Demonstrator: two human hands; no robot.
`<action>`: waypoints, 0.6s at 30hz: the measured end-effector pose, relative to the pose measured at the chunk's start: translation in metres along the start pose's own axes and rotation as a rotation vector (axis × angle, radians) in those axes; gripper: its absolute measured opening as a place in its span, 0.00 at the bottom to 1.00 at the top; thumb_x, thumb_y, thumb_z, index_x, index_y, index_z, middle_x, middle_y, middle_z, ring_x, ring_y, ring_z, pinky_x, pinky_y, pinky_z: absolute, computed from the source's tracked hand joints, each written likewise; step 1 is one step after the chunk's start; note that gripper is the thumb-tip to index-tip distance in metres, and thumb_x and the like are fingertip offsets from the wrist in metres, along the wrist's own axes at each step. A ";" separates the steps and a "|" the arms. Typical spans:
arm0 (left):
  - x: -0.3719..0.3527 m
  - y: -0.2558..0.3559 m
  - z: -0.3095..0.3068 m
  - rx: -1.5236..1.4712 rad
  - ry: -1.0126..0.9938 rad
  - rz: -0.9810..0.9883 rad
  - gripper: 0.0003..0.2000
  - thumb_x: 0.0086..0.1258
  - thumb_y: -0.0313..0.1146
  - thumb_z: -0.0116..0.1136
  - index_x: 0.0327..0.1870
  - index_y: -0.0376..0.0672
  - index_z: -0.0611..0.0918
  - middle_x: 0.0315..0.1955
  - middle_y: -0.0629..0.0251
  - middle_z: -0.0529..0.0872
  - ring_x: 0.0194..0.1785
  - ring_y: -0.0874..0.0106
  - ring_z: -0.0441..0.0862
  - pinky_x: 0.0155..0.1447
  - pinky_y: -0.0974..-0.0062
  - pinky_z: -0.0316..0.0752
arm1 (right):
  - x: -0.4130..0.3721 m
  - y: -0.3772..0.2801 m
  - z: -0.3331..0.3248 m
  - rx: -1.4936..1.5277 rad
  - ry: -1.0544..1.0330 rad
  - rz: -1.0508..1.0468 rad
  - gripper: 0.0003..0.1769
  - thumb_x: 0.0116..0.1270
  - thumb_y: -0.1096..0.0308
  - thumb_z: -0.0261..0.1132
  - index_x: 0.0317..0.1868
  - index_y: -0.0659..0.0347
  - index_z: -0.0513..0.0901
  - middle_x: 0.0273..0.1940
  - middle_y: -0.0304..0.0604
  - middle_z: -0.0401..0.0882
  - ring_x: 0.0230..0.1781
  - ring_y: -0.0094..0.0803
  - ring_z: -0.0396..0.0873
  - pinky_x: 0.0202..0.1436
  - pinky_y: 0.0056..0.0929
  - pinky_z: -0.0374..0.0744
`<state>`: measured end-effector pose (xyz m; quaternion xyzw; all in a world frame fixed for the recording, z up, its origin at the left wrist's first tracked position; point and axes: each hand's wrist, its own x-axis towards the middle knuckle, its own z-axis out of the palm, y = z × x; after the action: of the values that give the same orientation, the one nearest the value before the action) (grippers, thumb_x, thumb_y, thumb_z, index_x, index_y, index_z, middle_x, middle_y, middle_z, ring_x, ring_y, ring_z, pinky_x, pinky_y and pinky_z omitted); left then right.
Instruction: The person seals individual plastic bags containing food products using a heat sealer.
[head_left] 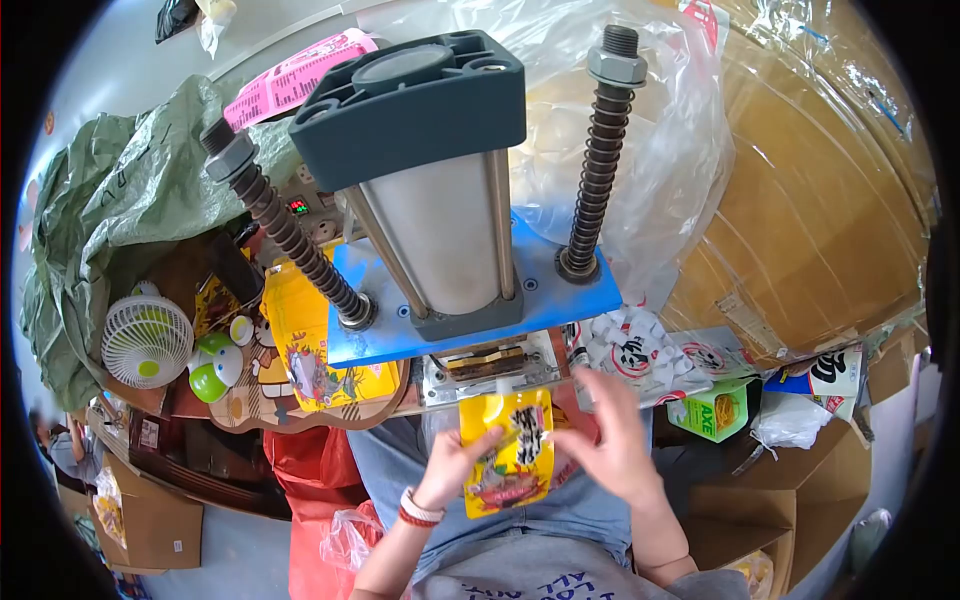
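Note:
A yellow printed pouch [510, 455] is upright in front of the press, its top edge just below the metal die [490, 365]. My left hand [450, 465] grips the pouch's left side between thumb and fingers. At the pouch's right edge is my right hand [610, 435], its thumb by the pouch and its fingers spread apart and slightly blurred. Above both hands stands the press, with a grey cylinder [435, 230] on a blue plate [390, 335]. More yellow pouches [310, 330] lie left of the press.
White caps [635, 350] lie in a plastic bag right of the die. At the left are a small white fan [148, 340] and a green cloth [130, 200]. Large cardboard [810, 200] stands at the right, above a green box [715, 410]. Spring rods flank the cylinder.

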<state>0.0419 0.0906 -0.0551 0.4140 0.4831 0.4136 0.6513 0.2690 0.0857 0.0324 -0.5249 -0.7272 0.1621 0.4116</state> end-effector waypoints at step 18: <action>-0.004 0.012 -0.128 1.581 0.487 0.447 0.30 0.61 0.38 0.70 0.65 0.42 0.76 0.68 0.51 0.73 0.74 0.55 0.65 0.76 0.55 0.58 | -0.020 0.055 -0.007 0.301 0.083 0.294 0.15 0.69 0.74 0.65 0.55 0.67 0.79 0.46 0.48 0.84 0.44 0.34 0.84 0.48 0.27 0.79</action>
<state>-0.0853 0.1084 -0.0669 0.7318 0.6629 0.1514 -0.0473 0.3114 0.0882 -0.0091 -0.5643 -0.5929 0.3053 0.4867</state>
